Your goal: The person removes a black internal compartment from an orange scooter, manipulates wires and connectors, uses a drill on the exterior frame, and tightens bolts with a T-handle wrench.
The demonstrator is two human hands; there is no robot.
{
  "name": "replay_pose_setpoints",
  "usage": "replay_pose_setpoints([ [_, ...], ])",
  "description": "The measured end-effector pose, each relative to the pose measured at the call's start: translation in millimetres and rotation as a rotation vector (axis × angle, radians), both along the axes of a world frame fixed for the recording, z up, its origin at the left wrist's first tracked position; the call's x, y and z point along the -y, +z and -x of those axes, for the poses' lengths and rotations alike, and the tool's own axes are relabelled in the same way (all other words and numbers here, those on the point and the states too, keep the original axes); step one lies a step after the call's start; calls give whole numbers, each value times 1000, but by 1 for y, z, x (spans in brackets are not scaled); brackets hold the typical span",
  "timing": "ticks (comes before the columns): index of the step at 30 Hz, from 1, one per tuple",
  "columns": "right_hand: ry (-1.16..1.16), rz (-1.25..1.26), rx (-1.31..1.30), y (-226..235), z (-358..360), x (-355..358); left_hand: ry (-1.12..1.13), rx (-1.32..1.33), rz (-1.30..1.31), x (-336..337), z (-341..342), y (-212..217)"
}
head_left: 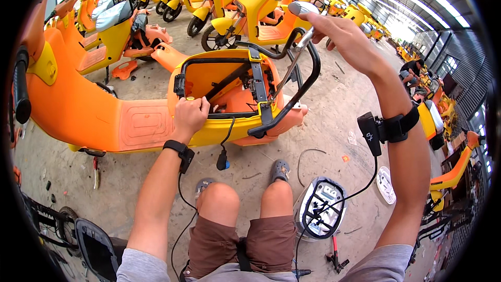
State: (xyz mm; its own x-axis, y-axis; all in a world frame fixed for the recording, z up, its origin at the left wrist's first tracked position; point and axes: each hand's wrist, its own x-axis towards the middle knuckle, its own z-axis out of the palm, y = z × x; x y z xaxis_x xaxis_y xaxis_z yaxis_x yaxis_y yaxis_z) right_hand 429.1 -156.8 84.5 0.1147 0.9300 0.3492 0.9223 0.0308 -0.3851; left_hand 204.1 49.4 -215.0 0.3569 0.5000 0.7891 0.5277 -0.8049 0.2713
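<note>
An orange and yellow scooter (99,115) stands side-on before me, its seat off and the body opening (219,64) uncovered. My left hand (190,117) is closed in a fist at the near left corner of that opening. A small yellow bit shows above its fingers; what it grips is hidden. At the rear, my right hand (342,39) is bent over the top of a long metal-shafted hand tool (288,72), fingers curled on its upper end. The shaft slants down beside the black tubular grab rail (313,73) to the rear bracket. A black cable with a connector (223,159) dangles below the opening.
A removed seat (321,209) lies upside down on the floor beside my right foot, near a red-handled tool (335,250). Rows of yellow scooters (258,2) stand behind. Another person (412,70) crouches at the far right. A white oval panel (385,184) lies right.
</note>
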Motion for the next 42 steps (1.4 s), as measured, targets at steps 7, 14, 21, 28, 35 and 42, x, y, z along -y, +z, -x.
replay_pose_setpoints([
  [7,38,94,16,13,3,8,-11,10,-2,1,0,1],
  [14,-19,108,181,22,-6,9,-31,-2,20,1,1,0],
  [21,-178,22,520,14,25,4,-14,0,17,2,1,2],
  [28,113,-542,847,-30,12,1,4,7,18,3,0,2],
  [35,-75,-687,820,-61,8,5,-18,-7,45,2,0,-2],
  [42,116,-799,395,-76,5,-5,-22,-78,79,-2,-3,0],
])
